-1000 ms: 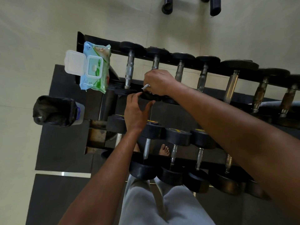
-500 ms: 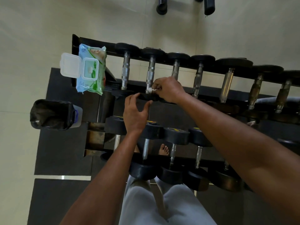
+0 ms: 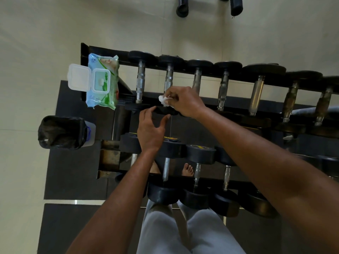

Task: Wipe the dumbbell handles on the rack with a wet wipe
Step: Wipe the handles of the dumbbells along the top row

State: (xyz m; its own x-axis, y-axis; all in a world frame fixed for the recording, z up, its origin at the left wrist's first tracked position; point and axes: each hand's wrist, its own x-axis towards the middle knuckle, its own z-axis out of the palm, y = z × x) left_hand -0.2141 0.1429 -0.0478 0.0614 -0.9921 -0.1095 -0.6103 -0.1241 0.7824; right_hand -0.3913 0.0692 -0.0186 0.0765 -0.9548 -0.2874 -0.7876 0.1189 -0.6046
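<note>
Dumbbell handle (image 3: 168, 83), second from left on the rack's (image 3: 102, 50) top row, runs lengthwise away from the body, with right-hand (image 3: 185, 102) grip pinching the wet wipe (image 3: 163, 99) at its near end, left hand (image 3: 149, 129) relaxed just below, touching the near weight (image 3: 165, 110).

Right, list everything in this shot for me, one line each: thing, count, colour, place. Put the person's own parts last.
top-row dumbbells: seven seen, black heads, metal handles, upper tier of rack
lower-row dumbbells: at least four, black, near tier
rack: one, dark, rusty at its left end
wipe pack: one, blue-green, lid open, left end of top tier
bin: one, black liner, floor left of rack
wet wipe: one, white, at second top handle
mats: dark, under rack
right hand: pinches the wet wipe
left hand: fingers on second dumbbell's near head
foot: bare, seen through rack
</note>
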